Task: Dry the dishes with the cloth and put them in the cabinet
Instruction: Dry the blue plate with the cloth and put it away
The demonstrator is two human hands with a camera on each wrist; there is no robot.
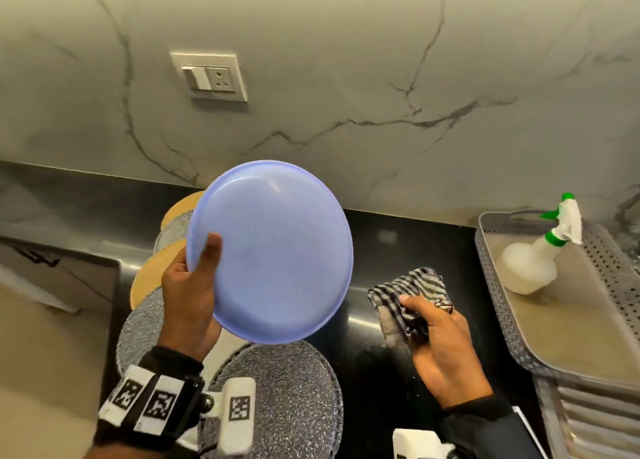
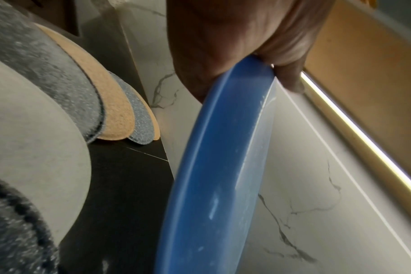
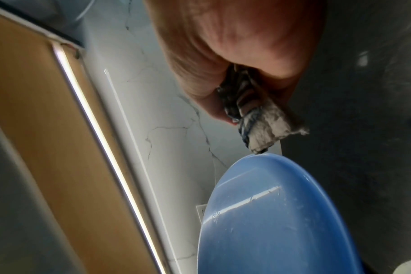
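Observation:
A light blue plate (image 1: 273, 250) is held up tilted over the black counter (image 1: 398, 250), its inner face toward me. My left hand (image 1: 194, 285) grips its left rim, thumb on the inner face and fingers behind. In the left wrist view the blue plate (image 2: 213, 166) shows edge-on under my left hand (image 2: 235, 46). To the right, my right hand (image 1: 440, 341) holds a bunched striped cloth (image 1: 412, 296) just above the counter, apart from the plate. The right wrist view has the cloth (image 3: 258, 118) sticking out of my right hand (image 3: 235, 46), above the plate (image 3: 277, 222).
Round grey and tan placemats (image 1: 277, 399) overlap on the counter under and left of the plate. A grey perforated tray (image 1: 519, 327) at the right holds a white spray bottle (image 1: 533, 261). A wall socket (image 1: 209, 77) sits on the marble backsplash. A wooden cabinet underside (image 2: 363, 83) with a light strip shows overhead.

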